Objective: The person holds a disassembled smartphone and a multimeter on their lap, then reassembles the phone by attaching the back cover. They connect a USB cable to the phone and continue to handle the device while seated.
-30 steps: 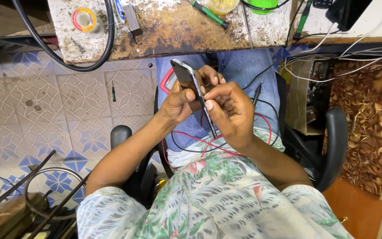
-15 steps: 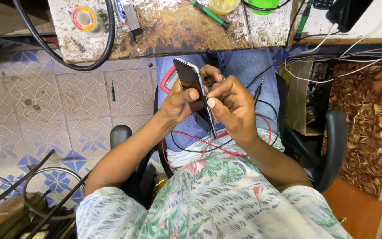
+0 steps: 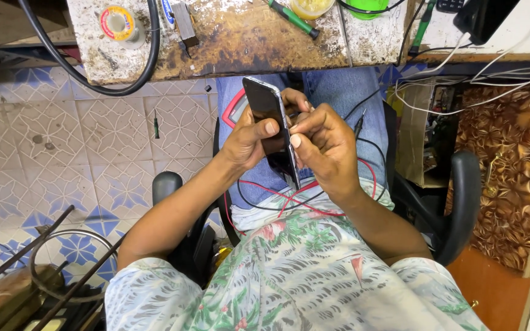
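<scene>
Stained workbench [image 3: 240, 37] with solder spool [image 3: 118, 22], green screwdriver [image 3: 294, 19], black cable [image 3: 148, 55].

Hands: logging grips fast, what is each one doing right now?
Left hand: closed on the dark phone.
Right hand: fingers pinched at the phone's edge; any tool cannot be told.

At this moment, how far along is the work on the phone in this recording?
Done: nothing visibly finished; the phone looks still in one piece. In hand: the left hand holds it up on edge over the lap, while the right hand pinches along its side edge. Left: the red and black probe leads lie loose on the lap, and the green screwdriver lies untouched on the bench.
</scene>
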